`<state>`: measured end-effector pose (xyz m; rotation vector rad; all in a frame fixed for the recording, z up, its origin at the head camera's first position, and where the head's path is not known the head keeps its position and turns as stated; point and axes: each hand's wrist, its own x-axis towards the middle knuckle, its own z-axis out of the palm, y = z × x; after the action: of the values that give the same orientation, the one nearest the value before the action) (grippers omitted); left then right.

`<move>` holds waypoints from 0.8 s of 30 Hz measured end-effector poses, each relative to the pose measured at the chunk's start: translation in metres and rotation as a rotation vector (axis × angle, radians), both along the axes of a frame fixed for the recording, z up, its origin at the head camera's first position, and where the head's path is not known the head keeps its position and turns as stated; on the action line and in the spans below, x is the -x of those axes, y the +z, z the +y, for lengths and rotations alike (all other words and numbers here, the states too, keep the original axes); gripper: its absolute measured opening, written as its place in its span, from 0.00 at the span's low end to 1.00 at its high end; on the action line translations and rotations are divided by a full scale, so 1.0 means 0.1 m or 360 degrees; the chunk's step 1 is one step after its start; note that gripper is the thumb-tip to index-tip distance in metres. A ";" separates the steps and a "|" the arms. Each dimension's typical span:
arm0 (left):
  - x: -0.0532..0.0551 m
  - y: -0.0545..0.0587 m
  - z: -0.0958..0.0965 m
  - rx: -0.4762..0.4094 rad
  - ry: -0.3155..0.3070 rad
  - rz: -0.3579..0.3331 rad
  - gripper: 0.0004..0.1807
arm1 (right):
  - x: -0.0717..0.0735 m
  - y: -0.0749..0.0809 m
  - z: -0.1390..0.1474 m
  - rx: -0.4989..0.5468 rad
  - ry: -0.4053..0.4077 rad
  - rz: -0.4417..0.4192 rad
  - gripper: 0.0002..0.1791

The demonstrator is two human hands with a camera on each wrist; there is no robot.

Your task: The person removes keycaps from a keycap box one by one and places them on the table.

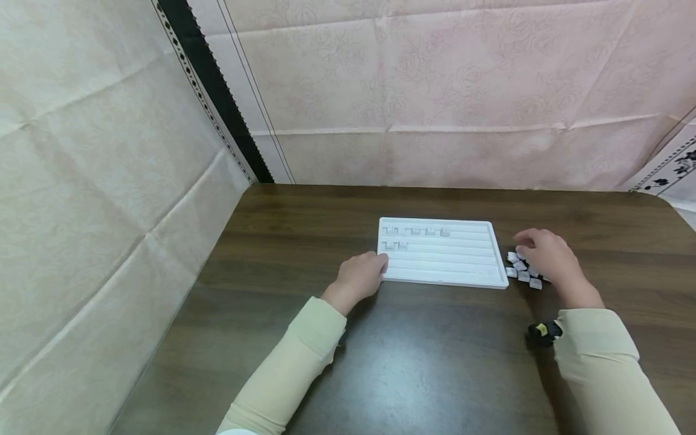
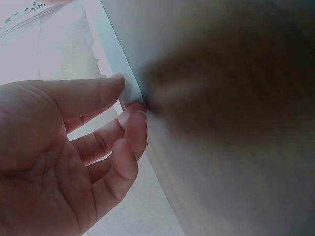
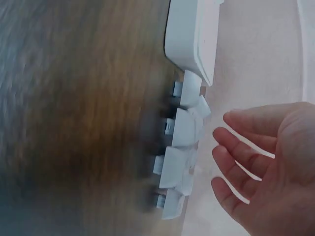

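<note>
A white tray-like board [image 1: 443, 261] with raised rows lies on the table, small outlined shapes along its upper left rows. At its near left corner, my left hand [image 1: 357, 275] pinches the edge; the left wrist view shows the thumb on top and fingertips against the side and underneath. Right of the board sits a small heap of white keycap-like pieces [image 1: 523, 276], with short greyish stems on their undersides in the right wrist view. My right hand [image 1: 551, 257] hovers over this heap with fingers loosely bent. Nothing shows between its fingers [image 3: 234, 155].
The dark wooden table [image 1: 424, 350] extends around the board, its far edge meeting a pale patterned cloth [image 1: 462, 90]. Another pale cloth [image 1: 98, 211] hangs along the left side. A black strap device [image 1: 544, 331] is on the right wrist.
</note>
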<state>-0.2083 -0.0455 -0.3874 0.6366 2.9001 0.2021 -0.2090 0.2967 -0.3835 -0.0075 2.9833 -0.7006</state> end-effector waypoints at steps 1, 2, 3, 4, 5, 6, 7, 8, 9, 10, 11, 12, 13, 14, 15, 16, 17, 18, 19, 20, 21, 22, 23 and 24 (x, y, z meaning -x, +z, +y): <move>0.00 0.00 0.00 0.0002 0.0002 -0.0001 0.03 | 0.01 0.00 -0.02 0.0009 0.0010 -0.0005 0.19; 0.00 0.00 0.00 0.0003 0.0003 -0.0004 0.03 | 0.01 -0.01 -0.03 0.0018 0.0016 -0.0010 0.19; 0.00 0.00 0.00 0.0002 0.0005 -0.0006 0.02 | 0.02 -0.01 -0.05 0.0027 0.0024 -0.0014 0.19; 0.00 0.00 0.00 0.0001 0.0008 -0.0008 0.02 | 0.03 -0.02 -0.06 0.0031 0.0031 -0.0013 0.19; 0.00 0.00 0.00 0.0000 0.0009 -0.0008 0.02 | 0.04 -0.03 -0.07 0.0035 0.0032 -0.0011 0.19; 0.00 0.00 0.00 0.0000 0.0010 -0.0008 0.02 | 0.04 -0.03 -0.09 0.0040 0.0033 -0.0008 0.19; 0.00 0.00 0.00 -0.0001 0.0011 -0.0009 0.02 | 0.05 -0.03 -0.11 0.0044 0.0034 -0.0004 0.19; 0.00 0.00 0.00 -0.0002 0.0012 -0.0010 0.02 | 0.06 -0.02 -0.13 0.0043 0.0039 -0.0002 0.19; 0.00 0.00 0.00 0.0000 0.0013 -0.0008 0.02 | 0.07 -0.02 -0.15 0.0043 0.0046 -0.0004 0.19; 0.00 0.00 0.01 0.0001 0.0012 -0.0006 0.03 | 0.08 -0.01 -0.17 0.0042 0.0047 -0.0006 0.19; 0.00 0.00 0.01 0.0002 0.0012 -0.0003 0.03 | 0.09 -0.01 -0.20 0.0040 0.0048 -0.0008 0.20; 0.00 0.00 0.01 0.0002 0.0012 -0.0001 0.03 | 0.10 0.00 -0.21 0.0036 0.0053 -0.0009 0.20; 0.00 0.00 0.02 0.0003 0.0011 0.0001 0.03 | 0.10 0.00 -0.24 0.0031 0.0057 -0.0014 0.20; 0.00 0.00 0.02 0.0005 0.0009 0.0004 0.03 | 0.11 0.00 -0.26 0.0026 0.0060 -0.0016 0.20; 0.00 0.00 0.02 0.0007 0.0007 0.0006 0.03 | 0.12 0.01 -0.29 0.0025 0.0062 -0.0020 0.20; 0.01 -0.01 0.02 0.0005 0.0006 0.0007 0.03 | 0.12 0.01 -0.32 0.0021 0.0065 -0.0021 0.20; 0.01 -0.01 0.02 0.0003 0.0007 0.0007 0.03 | 0.13 0.01 -0.35 0.0015 0.0074 -0.0017 0.19; 0.01 -0.01 0.02 0.0000 0.0008 0.0006 0.03 | 0.14 0.02 -0.38 0.0013 0.0086 -0.0014 0.19; 0.01 -0.01 0.02 0.0000 0.0010 0.0006 0.03 | 0.15 0.02 -0.42 0.0016 0.0092 -0.0011 0.19; 0.01 -0.01 0.02 0.0000 0.0013 0.0006 0.03 | 0.16 0.03 -0.46 0.0012 0.0105 -0.0003 0.18; 0.01 -0.02 0.01 -0.0002 0.0017 0.0005 0.03 | 0.17 0.03 -0.50 0.0015 0.0118 0.0005 0.18; 0.01 -0.02 0.01 -0.0006 0.0022 0.0008 0.03 | 0.18 0.04 -0.53 0.0017 0.0131 0.0015 0.18; 0.01 -0.02 0.01 -0.0007 0.0025 0.0008 0.03 | 0.19 0.04 -0.57 0.0019 0.0141 0.0026 0.18; 0.01 -0.02 0.01 -0.0007 0.0025 0.0007 0.03 | 0.20 0.05 -0.60 0.0022 0.0149 0.0035 0.18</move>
<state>-0.2089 -0.0448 -0.3891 0.6157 2.9104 0.2095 -0.2293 0.2366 -0.3786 -0.1559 2.9757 -0.7151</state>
